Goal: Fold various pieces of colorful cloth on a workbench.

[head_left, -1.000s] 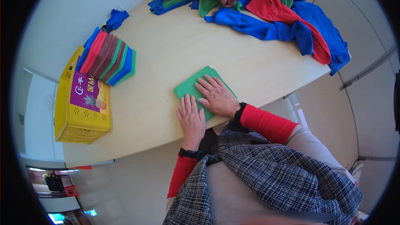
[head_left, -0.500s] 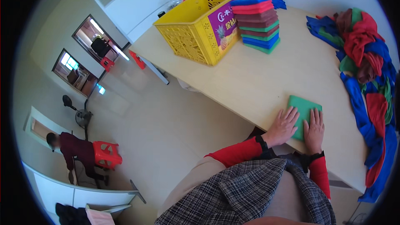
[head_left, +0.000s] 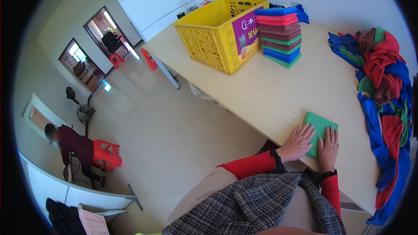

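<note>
The pale wood-grain table (head_left: 270,93) supports all work items. A heap of loose cloths (head_left: 385,74), in blue, red, green and maroon, lies crumpled along its right side. A yellow plastic crate (head_left: 209,43) with perforated walls and a purple label showing a pineapple stands on the far part of the table. Just beside the crate, a stack of folded cloths (head_left: 281,37) stands upright: blue uppermost, red next, then maroon, green and blue layers, with green at the base. The green folded cloth (head_left: 318,126) lies flat near the front edge of the table, between the stack and the front edge. It is plain, uniformly coloured and roughly rectangular, with a smooth upper face and softly rounded corners; its near portion is partly covered. The left hand (head_left: 297,142) and right hand (head_left: 328,151) rest palm-down on it, fingers extended, neither gripping.
</note>
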The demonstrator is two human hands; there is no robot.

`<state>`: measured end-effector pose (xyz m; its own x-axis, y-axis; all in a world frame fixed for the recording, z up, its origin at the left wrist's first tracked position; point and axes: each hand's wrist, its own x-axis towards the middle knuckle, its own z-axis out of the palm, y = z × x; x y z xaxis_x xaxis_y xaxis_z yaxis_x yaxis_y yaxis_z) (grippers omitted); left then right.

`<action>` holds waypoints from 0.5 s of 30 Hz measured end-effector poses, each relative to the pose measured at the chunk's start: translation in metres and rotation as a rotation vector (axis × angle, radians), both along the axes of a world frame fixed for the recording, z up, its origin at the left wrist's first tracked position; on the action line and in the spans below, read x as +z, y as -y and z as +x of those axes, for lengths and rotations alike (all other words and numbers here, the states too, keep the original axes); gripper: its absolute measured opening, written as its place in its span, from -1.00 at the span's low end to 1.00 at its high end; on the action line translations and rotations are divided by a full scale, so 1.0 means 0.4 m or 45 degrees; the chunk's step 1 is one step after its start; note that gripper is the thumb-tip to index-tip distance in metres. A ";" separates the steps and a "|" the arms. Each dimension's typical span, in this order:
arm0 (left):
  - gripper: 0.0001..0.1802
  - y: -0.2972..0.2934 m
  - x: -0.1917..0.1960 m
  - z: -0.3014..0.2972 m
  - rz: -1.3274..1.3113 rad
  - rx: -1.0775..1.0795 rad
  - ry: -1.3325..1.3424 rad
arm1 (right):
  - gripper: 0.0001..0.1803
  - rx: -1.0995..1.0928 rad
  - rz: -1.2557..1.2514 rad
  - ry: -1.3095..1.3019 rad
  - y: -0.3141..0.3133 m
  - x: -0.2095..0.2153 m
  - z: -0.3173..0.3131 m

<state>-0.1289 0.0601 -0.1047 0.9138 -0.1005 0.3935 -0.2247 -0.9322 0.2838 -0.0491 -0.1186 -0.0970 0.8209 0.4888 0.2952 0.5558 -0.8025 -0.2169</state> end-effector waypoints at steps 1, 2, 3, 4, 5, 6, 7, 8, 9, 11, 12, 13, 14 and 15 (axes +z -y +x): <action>-0.33 -0.001 -0.002 0.002 0.002 0.001 0.011 | -0.39 0.001 -0.002 0.003 0.000 -0.001 0.002; -0.33 -0.001 -0.003 0.001 0.004 0.000 0.020 | -0.39 0.001 -0.004 0.004 -0.002 -0.001 0.001; -0.33 -0.001 -0.004 0.000 0.002 0.001 0.022 | -0.39 0.001 -0.006 0.005 -0.003 -0.001 0.001; -0.33 -0.001 -0.005 0.000 -0.002 0.002 0.023 | -0.39 0.002 -0.008 0.007 -0.004 0.000 0.002; -0.33 -0.001 -0.006 0.000 -0.006 0.003 0.024 | -0.39 0.002 -0.009 0.004 -0.006 0.000 0.002; -0.33 -0.002 -0.007 0.000 -0.010 0.004 0.026 | -0.39 0.003 -0.009 0.000 -0.008 0.000 0.003; -0.33 -0.003 -0.006 0.000 -0.012 0.005 0.028 | -0.39 0.003 -0.010 -0.003 -0.009 0.002 0.003; -0.33 -0.004 -0.004 0.000 -0.004 0.006 0.019 | -0.39 0.005 -0.012 -0.001 -0.009 0.002 0.003; -0.32 -0.006 -0.001 0.000 0.005 0.007 0.011 | -0.39 0.004 -0.016 -0.005 -0.007 0.002 0.002; -0.32 -0.008 0.004 -0.004 0.015 0.015 0.006 | -0.39 0.007 -0.024 -0.012 -0.005 0.002 0.000; -0.36 -0.007 0.004 -0.006 -0.018 0.007 0.036 | -0.39 0.006 -0.020 -0.006 -0.005 0.003 0.001; -0.39 -0.005 0.004 -0.009 -0.052 0.000 0.066 | -0.39 0.003 -0.020 -0.008 -0.005 0.004 0.001; -0.42 -0.002 0.008 -0.013 -0.088 -0.005 0.092 | -0.39 0.002 -0.023 -0.012 -0.002 0.004 0.000; -0.42 -0.009 0.012 -0.012 -0.087 -0.003 0.094 | -0.39 0.001 -0.025 -0.018 -0.001 0.004 -0.001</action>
<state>-0.1335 0.0636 -0.0998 0.8818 -0.0729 0.4659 -0.2493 -0.9107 0.3294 -0.0495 -0.1182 -0.0953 0.8245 0.4950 0.2740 0.5534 -0.8064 -0.2086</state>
